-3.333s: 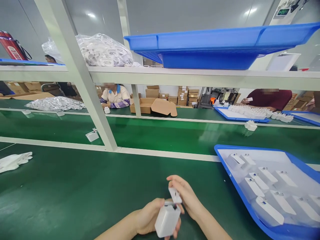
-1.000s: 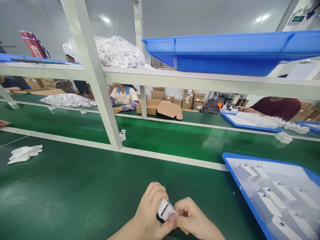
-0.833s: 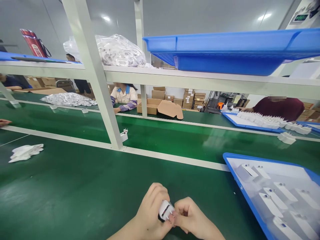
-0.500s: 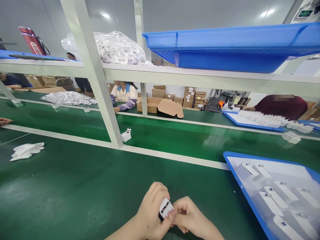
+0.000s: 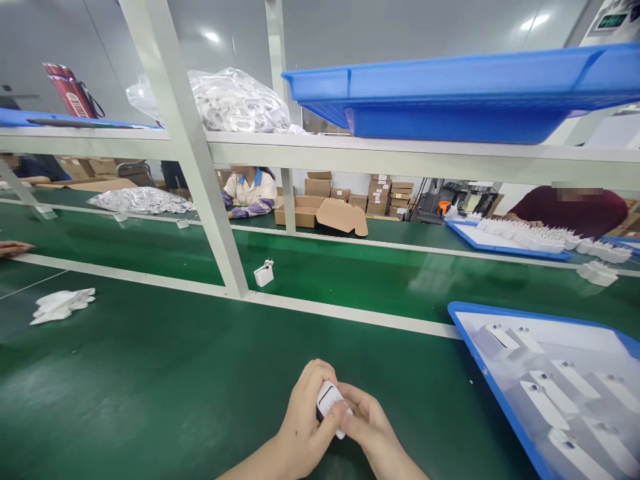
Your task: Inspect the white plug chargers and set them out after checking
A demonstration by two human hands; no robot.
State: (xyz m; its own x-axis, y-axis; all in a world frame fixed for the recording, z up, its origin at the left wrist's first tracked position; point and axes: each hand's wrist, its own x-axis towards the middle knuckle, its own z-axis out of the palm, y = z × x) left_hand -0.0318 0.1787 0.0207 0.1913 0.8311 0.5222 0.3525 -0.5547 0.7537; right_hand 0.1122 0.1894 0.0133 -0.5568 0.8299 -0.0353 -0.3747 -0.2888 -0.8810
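Note:
Between my two hands, low in the middle of the head view, is a small white plug charger with a dark line across its face. My left hand is closed around its left side, thumb laid over the front. My right hand is closed on the lower right side, with its thumb pressing near the left thumb. Fingers cover much of the charger, so its prongs are hidden. To the right, a blue-rimmed tray holds several white charger housings.
Beyond the bench rail, a white charger piece sits on the green belt. White gloves lie at left. A shelf post and overhead blue crate stand ahead. Co-workers sit across; another person's hand shows far left.
My right hand has moved from the prong end to wrap the charger's side. A white face now covers where a dark opening and prongs showed. The loose charger piece shifted slightly right in view.

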